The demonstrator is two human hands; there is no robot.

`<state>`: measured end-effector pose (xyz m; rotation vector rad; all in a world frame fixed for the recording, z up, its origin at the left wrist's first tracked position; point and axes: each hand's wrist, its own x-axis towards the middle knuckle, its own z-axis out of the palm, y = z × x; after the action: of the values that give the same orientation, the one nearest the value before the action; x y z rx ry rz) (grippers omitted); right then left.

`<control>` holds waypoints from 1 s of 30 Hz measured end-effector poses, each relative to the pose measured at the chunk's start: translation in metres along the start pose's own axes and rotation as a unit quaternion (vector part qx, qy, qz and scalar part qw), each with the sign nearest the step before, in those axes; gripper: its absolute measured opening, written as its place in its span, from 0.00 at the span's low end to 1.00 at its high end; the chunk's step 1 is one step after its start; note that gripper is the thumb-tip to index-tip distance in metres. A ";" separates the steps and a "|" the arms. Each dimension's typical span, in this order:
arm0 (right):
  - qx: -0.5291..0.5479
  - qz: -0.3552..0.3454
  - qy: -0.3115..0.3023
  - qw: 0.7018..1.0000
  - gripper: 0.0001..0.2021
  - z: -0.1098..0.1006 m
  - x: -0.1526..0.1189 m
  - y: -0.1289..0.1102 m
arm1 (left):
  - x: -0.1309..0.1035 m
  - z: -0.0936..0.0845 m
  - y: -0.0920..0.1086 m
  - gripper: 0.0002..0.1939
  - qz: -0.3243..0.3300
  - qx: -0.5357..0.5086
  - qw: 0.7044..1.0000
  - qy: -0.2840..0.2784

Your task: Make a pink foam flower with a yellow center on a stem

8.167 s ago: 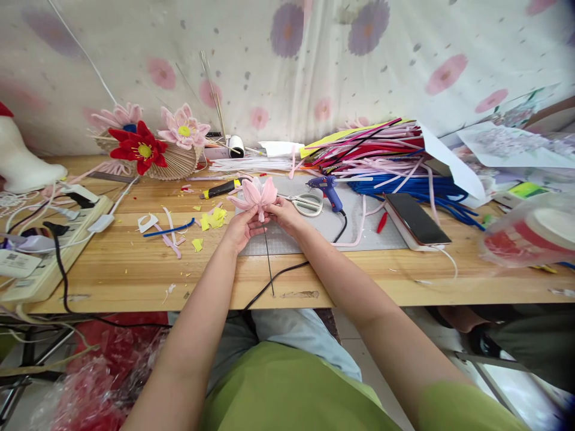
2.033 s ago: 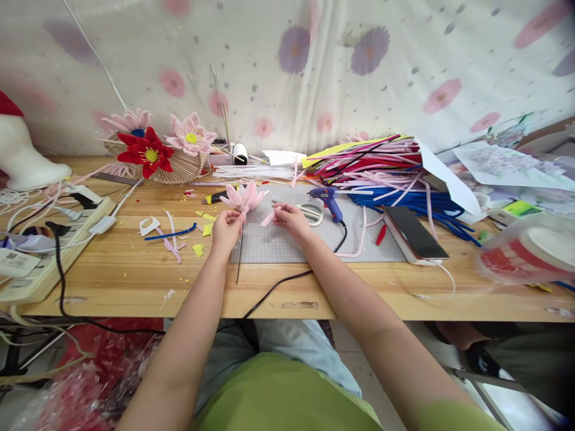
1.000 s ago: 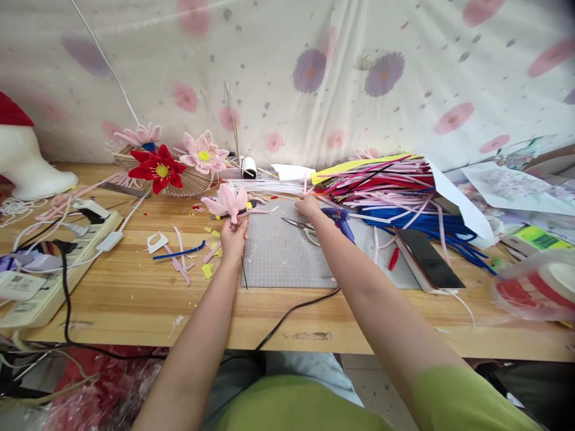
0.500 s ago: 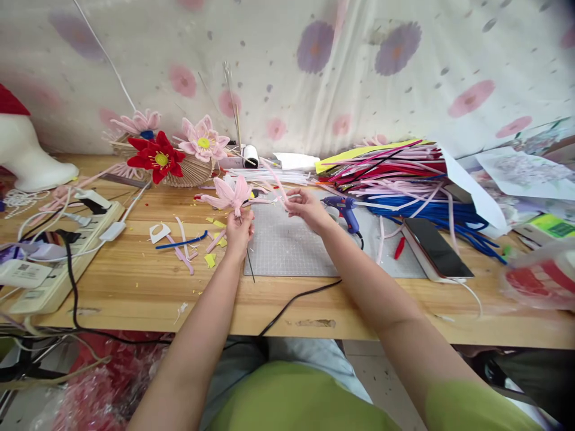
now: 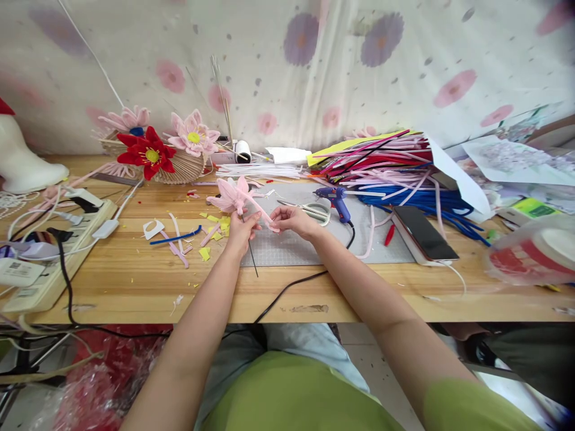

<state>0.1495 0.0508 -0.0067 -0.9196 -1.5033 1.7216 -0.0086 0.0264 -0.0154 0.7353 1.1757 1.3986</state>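
The left hand (image 5: 242, 232) is pinching a dark, thin wire stem (image 5: 254, 260) just under a pale pink, fuzzy-petalled flower (image 5: 229, 194), which is leaning above those fingers. The right hand (image 5: 294, 221), closed narrow, is gripping the near end of a soft pink chenille strip (image 5: 261, 212) that is slanting across the petals; whether it is touching them, I cannot tell. Handling this well is probably asking for a steady pinch on the stem, light tension on the strip and no crushing of petals.

Counting, one blue glue gun (image 5: 340, 206) and one pair of pale-handled scissors (image 5: 322, 214) are lying beyond the right hand. Beyond the left, one red flower (image 5: 142, 154) and two yellow-centred or blue-based pink blooms (image 5: 194, 133) are standing.
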 end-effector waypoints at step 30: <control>0.051 -0.096 0.123 0.986 0.15 -0.024 -0.006 0.000 | 0.008 -0.011 0.003 0.11 0.034 -0.105 0.994 0.011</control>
<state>0.1733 0.0584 -0.0085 -0.8686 -1.2849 1.4742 -0.0209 0.0319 -0.0174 0.6166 1.0098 1.5644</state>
